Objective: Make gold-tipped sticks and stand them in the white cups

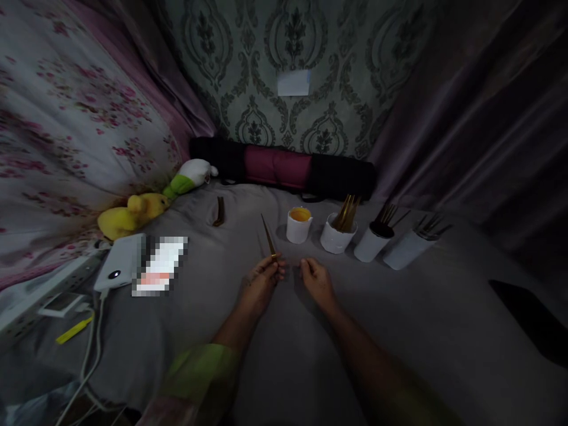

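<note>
My left hand point(262, 280) is closed round the near end of a slim, tapering gold-brown stick point(268, 236). Its thin point faces away from me, and a brighter gold band shows just above the fingers. To the right, my right hand point(318, 283) has its fingers curled in a pinch above the grey cloth; whatever lies between them is too small or hidden to make out. Beyond the hands stands a white cup point(298, 229) with orange-yellow contents. Beside it, another white cup point(337, 239) holds several gold sticks.
Two white containers point(371, 245) point(406, 253) with dark thin sticks lean at the right. A dark flat object point(528, 316) lies far right. On the left are a white power bank point(120, 261), a lit screen point(160, 266), cables and plush toys point(133, 216). A black-and-maroon bag point(277, 167) lies along the wall.
</note>
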Action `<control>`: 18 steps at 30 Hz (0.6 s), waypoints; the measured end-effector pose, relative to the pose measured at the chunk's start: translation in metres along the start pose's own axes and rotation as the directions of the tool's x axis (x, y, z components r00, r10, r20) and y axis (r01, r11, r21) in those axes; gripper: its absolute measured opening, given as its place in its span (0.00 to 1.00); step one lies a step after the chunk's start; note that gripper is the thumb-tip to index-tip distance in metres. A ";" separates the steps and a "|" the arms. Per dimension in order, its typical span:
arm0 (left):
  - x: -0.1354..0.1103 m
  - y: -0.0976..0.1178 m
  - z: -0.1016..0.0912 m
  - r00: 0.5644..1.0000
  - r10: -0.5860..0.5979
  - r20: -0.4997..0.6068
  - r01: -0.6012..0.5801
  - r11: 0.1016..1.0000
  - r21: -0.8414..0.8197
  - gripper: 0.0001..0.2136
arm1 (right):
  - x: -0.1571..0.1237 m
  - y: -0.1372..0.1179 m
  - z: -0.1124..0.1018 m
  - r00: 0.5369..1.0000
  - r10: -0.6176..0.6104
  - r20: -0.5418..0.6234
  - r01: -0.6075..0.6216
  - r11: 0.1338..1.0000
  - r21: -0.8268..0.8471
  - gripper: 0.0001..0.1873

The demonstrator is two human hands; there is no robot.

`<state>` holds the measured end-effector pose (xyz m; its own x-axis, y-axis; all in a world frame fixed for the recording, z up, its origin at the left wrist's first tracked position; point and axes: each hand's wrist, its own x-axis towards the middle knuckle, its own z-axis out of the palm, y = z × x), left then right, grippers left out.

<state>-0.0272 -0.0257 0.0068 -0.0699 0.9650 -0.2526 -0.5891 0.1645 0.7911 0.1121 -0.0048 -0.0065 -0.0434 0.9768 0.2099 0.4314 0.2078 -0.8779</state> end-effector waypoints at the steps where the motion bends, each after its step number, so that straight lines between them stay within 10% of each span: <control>1: 0.000 -0.001 0.000 1.000 0.009 0.006 -0.009 1.000 0.007 0.13 | 0.000 0.000 0.000 1.000 -0.002 0.001 0.002 1.000 0.008 0.17; 18: -0.010 -0.002 0.000 0.981 0.126 0.146 -0.176 0.893 0.414 0.17 | -0.001 0.002 -0.004 0.999 0.012 0.038 -0.016 0.993 0.120 0.18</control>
<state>-0.0253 -0.0361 0.0077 -0.0250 0.9974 -0.0671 -0.1808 0.0615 0.9816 0.1162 -0.0055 -0.0070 -0.0722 0.9804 0.1834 0.3210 0.1969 -0.9264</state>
